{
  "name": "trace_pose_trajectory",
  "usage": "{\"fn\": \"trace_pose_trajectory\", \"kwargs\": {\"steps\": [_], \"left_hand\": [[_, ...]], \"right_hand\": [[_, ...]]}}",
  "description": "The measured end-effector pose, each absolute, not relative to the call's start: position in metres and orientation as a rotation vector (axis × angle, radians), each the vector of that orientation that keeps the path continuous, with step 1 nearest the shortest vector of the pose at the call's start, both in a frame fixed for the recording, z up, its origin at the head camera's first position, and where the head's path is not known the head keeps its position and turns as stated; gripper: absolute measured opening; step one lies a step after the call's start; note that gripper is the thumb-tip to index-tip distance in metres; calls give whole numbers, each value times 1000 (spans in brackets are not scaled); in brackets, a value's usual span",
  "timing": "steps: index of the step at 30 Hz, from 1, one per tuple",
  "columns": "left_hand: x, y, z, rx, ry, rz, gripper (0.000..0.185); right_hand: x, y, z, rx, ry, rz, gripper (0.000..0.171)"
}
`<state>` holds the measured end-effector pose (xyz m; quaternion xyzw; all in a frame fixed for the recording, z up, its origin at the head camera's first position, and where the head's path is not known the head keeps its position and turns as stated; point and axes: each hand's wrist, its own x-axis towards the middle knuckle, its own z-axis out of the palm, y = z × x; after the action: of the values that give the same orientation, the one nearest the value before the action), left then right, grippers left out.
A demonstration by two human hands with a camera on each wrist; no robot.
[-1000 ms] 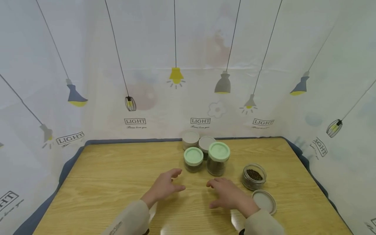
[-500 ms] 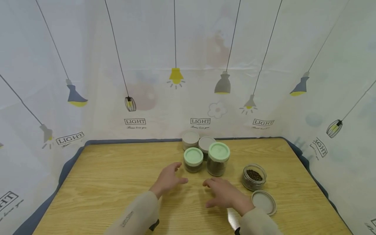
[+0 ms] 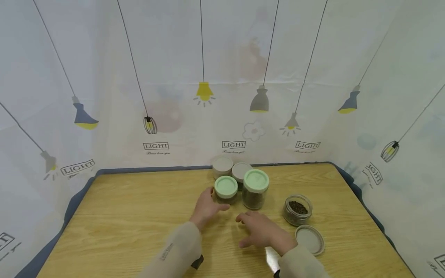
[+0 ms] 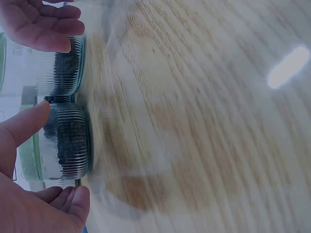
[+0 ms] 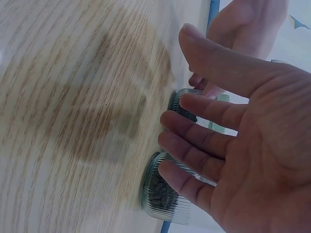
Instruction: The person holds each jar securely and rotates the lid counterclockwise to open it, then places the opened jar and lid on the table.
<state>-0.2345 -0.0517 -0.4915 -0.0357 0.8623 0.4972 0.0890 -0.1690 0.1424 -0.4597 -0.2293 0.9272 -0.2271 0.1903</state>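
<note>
The left hand (image 3: 207, 207) spreads its fingers around the small green-lidded jar (image 3: 226, 190), nearly gripping it. The right hand (image 3: 260, 230) hovers open near the taller jar (image 3: 255, 189), holding nothing, poised to steady the cluster.

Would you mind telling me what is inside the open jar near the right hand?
The open jar holds dark, bean-like pieces, visible from above and through the glass. What lies beneath them is covered. Its lid lies beside it on the table.
</note>
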Motion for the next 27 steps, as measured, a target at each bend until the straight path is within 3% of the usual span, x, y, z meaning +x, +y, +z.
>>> {"fn": "trace_pose_trajectory", "kwargs": {"steps": [27], "left_hand": [[-253, -32, -515, -135, 2695, 1651, 85]], "right_hand": [[-171, 146, -456, -636, 2589, -634, 64]]}}
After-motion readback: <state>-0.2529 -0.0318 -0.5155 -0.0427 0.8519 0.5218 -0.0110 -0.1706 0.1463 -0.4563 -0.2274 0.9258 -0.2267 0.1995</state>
